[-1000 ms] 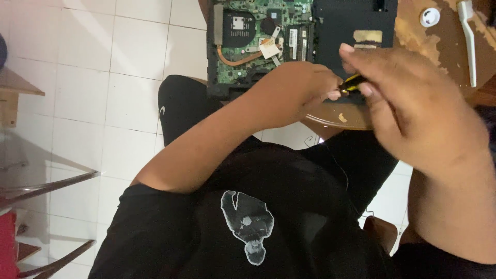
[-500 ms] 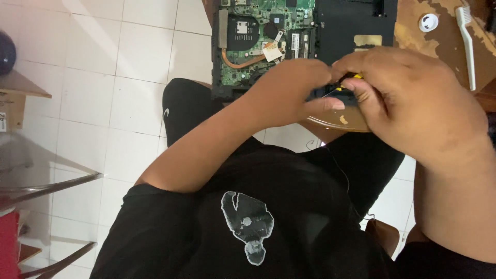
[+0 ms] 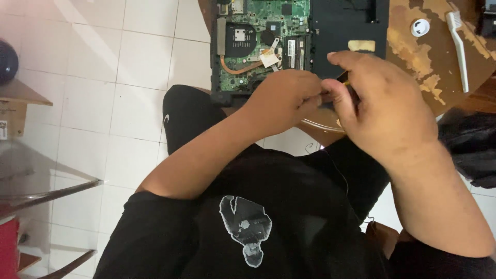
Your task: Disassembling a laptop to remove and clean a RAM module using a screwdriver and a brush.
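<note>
Both hands meet just below the opened laptop at the upper middle of the frame. Our right hand is curled, its fingers pinched around a small tool with a yellow-and-black handle, of which only a sliver shows between the fingers. Our left hand is closed into a loose fist touching the right fingertips; whether it grips the tool's tip or some small part we cannot tell, since the knuckles hide it.

Compared with a second ago, the yellow of the handle is nearly swallowed by the right fingers, and the two hands have drawn tighter together, sitting slightly higher against the laptop's lower edge. We read this as the grip on the tool being adjusted rather than the tool being at work on the board.

The laptop lies open-bottomed on the worn wooden table, green circuit board and copper heat pipe exposed. A white toothbrush and a round white cap lie at upper right.
</note>
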